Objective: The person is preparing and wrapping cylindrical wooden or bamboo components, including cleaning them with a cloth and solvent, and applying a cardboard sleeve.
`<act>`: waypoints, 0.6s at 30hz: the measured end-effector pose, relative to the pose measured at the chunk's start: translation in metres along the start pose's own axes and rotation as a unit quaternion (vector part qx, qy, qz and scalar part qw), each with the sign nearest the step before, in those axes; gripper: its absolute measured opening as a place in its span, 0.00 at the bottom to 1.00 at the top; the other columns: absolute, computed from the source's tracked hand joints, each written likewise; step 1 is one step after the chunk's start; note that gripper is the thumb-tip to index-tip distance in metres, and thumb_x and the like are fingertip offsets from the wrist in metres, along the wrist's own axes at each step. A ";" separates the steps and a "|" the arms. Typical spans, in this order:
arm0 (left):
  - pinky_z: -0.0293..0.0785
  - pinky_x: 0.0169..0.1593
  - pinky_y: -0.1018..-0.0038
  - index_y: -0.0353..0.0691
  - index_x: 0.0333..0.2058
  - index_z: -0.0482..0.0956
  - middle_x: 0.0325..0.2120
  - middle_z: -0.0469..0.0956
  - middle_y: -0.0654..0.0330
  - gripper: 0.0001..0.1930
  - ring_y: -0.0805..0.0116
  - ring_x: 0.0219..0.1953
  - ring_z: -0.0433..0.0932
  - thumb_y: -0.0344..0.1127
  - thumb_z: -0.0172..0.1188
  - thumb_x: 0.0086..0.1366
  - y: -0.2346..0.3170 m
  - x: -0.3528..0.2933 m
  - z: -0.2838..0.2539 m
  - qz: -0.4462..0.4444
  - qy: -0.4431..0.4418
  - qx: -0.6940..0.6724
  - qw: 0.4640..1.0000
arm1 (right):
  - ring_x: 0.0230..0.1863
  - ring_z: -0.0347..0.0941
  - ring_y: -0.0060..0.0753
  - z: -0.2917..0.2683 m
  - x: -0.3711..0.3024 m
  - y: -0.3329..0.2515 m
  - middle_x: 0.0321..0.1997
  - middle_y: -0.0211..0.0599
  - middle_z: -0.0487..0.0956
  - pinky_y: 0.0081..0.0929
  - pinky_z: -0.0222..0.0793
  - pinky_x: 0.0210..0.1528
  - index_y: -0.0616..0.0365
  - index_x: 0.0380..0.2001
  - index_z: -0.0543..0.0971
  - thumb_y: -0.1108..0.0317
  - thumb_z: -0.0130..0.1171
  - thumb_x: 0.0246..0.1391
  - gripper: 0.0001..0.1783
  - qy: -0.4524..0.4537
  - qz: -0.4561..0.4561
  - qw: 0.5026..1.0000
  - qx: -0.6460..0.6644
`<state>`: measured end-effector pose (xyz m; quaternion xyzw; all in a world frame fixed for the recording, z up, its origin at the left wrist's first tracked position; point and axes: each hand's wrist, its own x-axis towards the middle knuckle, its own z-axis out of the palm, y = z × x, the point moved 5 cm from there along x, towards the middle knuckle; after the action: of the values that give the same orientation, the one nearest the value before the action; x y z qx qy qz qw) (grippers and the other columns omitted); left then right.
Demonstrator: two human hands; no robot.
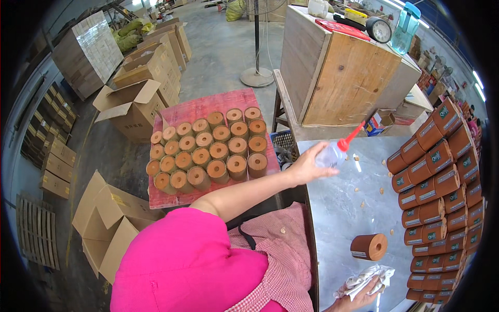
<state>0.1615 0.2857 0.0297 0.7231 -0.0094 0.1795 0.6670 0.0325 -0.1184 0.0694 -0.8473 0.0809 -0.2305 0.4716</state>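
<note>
Left hand point(312, 164) is gripping a clear squeeze bottle point(329, 156), fingers clamped around its body, red nozzle pointing up and away over the table. Right hand point(362, 297) is holding a crumpled white cloth point(368, 281), fingers closed on it, near the table's front end. A single brown cylinder point(370, 247) is lying on its side just beyond the cloth, holed end facing right.

Surface: the grey marbled tabletop point(338, 208) is catching overhead light in streaks; small tan chips point(382, 191) are lying scattered across it. Along its right side, labelled brown cylinders are forming a stacked wall point(434, 187), all lying down.

Room: left of the worker, a red board point(195, 108) is carrying rows of upright holed cylinders point(221, 133). Open cardboard cartons point(132, 112) are standing on the concrete floor point(213, 57). A pedestal fan point(256, 77) is standing beyond the board. A wooden cabinet point(358, 78) is rising past the tabletop's far end, a blue drinking bottle point(405, 28) standing on top.
</note>
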 end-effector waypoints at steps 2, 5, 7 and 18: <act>0.72 0.57 0.72 0.38 0.60 0.68 0.49 0.76 0.65 0.36 0.74 0.52 0.74 0.38 0.77 0.56 0.013 -0.030 0.008 -0.021 -0.083 -0.039 0.996 | 0.43 0.80 0.39 0.005 0.001 0.007 0.48 0.49 0.81 0.31 0.80 0.44 0.66 0.58 0.73 0.69 0.59 0.66 0.20 0.009 -0.002 1.000 -0.025; 0.69 0.59 0.72 0.38 0.60 0.67 0.48 0.74 0.67 0.35 0.77 0.52 0.72 0.37 0.76 0.58 0.027 -0.064 0.022 -0.004 -0.174 -0.082 0.981 | 0.46 0.80 0.41 0.013 -0.003 -0.007 0.49 0.47 0.82 0.33 0.77 0.51 0.66 0.56 0.76 0.68 0.60 0.65 0.19 -0.005 -0.097 0.987 -0.131; 0.68 0.59 0.72 0.38 0.61 0.67 0.48 0.74 0.67 0.35 0.77 0.53 0.71 0.36 0.75 0.59 0.022 -0.078 0.033 -0.068 -0.207 -0.170 0.961 | 0.47 0.80 0.43 0.019 -0.008 -0.026 0.48 0.47 0.82 0.34 0.76 0.53 0.66 0.56 0.76 0.70 0.60 0.64 0.19 -0.030 0.006 0.998 -0.060; 0.65 0.64 0.68 0.40 0.64 0.64 0.53 0.73 0.64 0.38 0.72 0.58 0.70 0.41 0.75 0.60 0.008 -0.097 0.015 -0.152 -0.149 -0.182 0.960 | 0.37 0.78 0.52 -0.016 0.014 -0.258 0.39 0.50 0.79 0.42 0.76 0.36 0.62 0.54 0.81 0.72 0.70 0.39 0.33 -0.218 -0.581 0.772 -0.138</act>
<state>0.0726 0.2487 0.0103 0.6011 -0.0313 -0.0384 0.7976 0.0169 0.0038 0.2967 -0.8163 -0.5009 -0.2558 0.1312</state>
